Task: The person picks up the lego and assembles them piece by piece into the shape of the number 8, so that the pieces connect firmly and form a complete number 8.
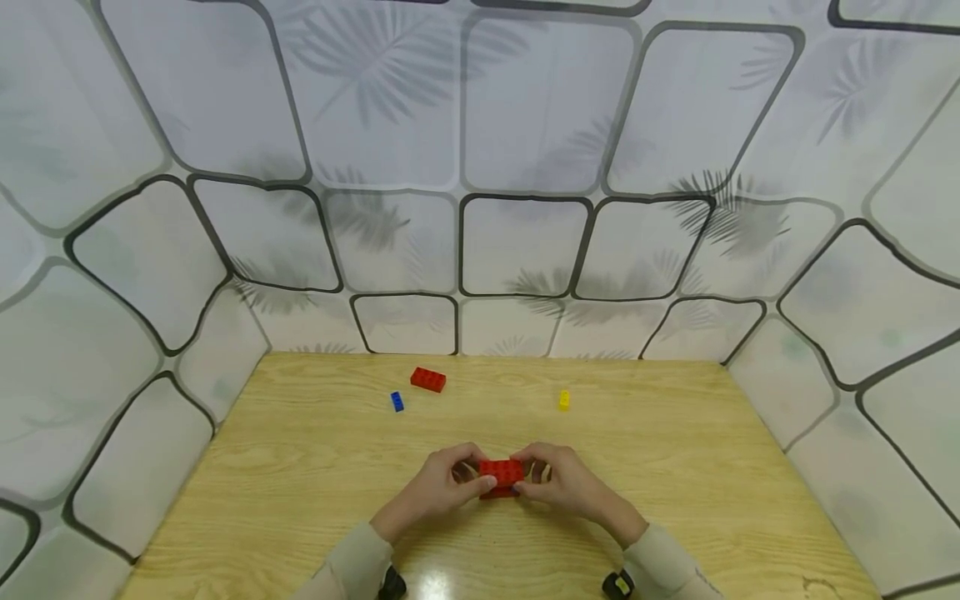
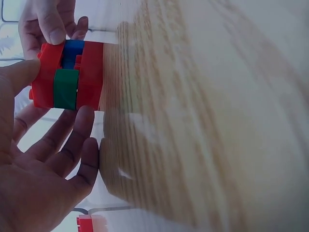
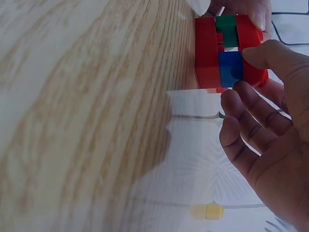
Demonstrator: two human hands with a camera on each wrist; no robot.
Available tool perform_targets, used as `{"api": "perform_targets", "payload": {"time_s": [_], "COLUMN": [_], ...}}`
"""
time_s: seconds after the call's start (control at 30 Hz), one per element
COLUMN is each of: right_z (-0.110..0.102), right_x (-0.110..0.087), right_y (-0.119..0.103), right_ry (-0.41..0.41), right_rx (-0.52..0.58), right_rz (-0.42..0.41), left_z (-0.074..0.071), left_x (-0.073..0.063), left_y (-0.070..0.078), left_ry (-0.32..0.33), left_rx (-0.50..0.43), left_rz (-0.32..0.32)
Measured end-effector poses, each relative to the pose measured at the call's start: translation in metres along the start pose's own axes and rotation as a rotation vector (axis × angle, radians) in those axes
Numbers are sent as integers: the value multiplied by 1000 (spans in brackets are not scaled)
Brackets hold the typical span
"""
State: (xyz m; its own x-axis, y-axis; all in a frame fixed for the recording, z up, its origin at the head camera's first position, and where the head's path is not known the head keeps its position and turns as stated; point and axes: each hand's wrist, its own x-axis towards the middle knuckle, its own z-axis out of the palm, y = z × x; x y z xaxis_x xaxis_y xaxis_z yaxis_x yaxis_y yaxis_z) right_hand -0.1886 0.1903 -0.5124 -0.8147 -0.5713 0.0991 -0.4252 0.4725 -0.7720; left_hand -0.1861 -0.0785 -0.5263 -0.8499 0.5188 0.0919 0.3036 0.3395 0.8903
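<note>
At the front middle of the table a stack of toy building bricks stands between both hands. Its upper red brick [image 1: 501,472] lies over a green brick [image 2: 65,89] and a blue brick [image 3: 230,65], side by side with a gap between them. Beneath these is a lower red brick [image 2: 90,72], resting on the tabletop. My left hand [image 1: 447,482] pinches the left end of the upper brick, thumb in front and fingers behind. From the other side my right hand [image 1: 566,483] pinches its right end the same way, the lower fingers loosely bent by the blue brick.
Farther back on the wooden table [image 1: 315,450] lie another red brick [image 1: 428,380] and a small blue brick [image 1: 397,402], left of centre. A small yellow brick [image 1: 564,400] is at the back right. Patterned walls [image 1: 525,250] enclose the table at the back and sides.
</note>
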Motion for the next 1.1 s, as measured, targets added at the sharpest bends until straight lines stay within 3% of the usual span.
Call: {"api": "perform_targets", "payload": {"time_s": [0.87,1.1], "right_z": [-1,-1], "right_x": [0,0], "right_y": [-3,-1], "right_ry": [-9,-6], "right_rx": [-1,2], "right_rz": [31,24], "left_z": [0,4], "left_x": [-1,-2], "left_y": [4,0], "left_ry": [6,9], "left_rx": [-62,-35], "left_rz": [-62,-100]}}
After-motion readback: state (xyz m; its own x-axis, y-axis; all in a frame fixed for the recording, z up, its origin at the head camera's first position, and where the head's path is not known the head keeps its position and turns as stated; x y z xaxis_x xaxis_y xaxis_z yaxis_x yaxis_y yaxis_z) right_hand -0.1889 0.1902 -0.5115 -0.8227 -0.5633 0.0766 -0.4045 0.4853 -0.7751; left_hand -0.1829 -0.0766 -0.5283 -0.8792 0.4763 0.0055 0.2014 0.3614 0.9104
